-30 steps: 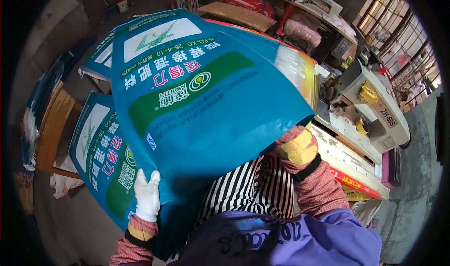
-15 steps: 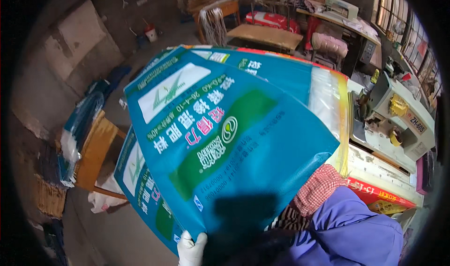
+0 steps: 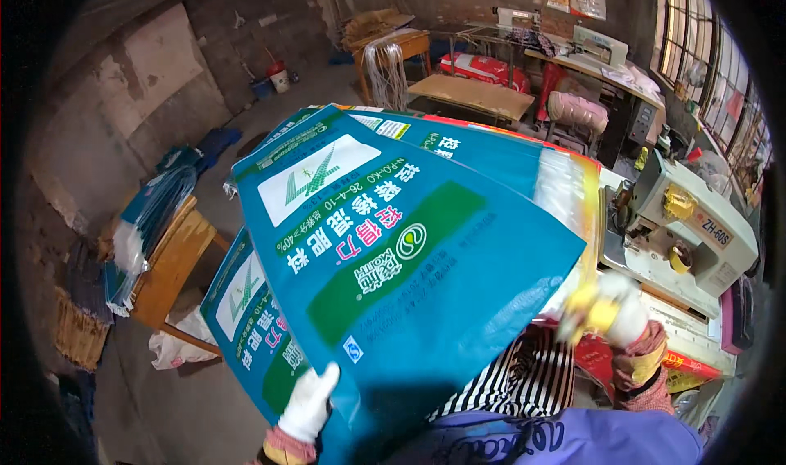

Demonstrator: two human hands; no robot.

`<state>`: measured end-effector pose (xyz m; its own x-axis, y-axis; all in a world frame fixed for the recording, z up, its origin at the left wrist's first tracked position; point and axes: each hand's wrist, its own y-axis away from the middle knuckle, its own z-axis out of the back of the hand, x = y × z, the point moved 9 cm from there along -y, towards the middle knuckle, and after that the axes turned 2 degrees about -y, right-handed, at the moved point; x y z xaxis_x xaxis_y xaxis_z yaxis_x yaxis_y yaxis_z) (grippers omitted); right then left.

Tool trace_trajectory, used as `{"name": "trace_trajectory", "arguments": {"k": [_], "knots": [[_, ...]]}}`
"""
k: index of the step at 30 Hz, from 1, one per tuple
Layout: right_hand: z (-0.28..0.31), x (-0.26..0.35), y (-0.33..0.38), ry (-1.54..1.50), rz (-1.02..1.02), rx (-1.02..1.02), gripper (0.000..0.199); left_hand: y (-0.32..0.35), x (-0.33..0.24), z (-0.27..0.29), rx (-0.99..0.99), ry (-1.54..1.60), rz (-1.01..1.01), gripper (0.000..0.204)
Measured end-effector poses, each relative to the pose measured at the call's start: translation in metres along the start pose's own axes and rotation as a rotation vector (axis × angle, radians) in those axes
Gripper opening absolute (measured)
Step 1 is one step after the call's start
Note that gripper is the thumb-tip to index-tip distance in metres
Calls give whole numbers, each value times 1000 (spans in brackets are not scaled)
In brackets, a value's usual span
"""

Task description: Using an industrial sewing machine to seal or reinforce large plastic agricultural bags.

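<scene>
A large flat teal woven sack (image 3: pixel 458 301) with a green band and white panel spreads in front of me, slanting toward my body. My left hand (image 3: pixel 308 401), in a white glove, is closed on its near left edge, the thumb on top. My right hand (image 3: pixel 610 311), gloved in white with yellow on the fingers, is beside the sack's right corner. Motion smears its fingers, so I cannot make out a grip. A second teal sack (image 3: pixel 237 297) hangs partly under the first at the left. More sacks (image 3: pixel 512 150) lie in a pile beneath.
A sewing machine (image 3: pixel 696 219) stands on a table close at the right. At the left, a wooden bench (image 3: pixel 168 256) bears folded teal sacks (image 3: pixel 151 211). Farther back are a low board table (image 3: pixel 471 97), another sewing machine (image 3: pixel 600 46) and a bucket (image 3: pixel 278 79).
My right hand has come into sight at the sack's right corner. My left hand has shifted slightly left and up along the sack's near edge. The view has tilted a little upward.
</scene>
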<state>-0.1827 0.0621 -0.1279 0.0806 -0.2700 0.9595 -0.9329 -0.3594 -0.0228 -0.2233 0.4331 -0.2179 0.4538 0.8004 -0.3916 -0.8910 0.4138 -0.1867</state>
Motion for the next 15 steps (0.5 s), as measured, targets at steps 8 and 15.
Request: {"name": "trace_trajectory", "arguments": {"k": [8,15], "knots": [[115,-43,-76,1370,-100,-427,33,-23,56,11,-497,663,534,27],[17,-84,-90,1258,10,-318,35,77,21,78,-721,692,688,19]]}}
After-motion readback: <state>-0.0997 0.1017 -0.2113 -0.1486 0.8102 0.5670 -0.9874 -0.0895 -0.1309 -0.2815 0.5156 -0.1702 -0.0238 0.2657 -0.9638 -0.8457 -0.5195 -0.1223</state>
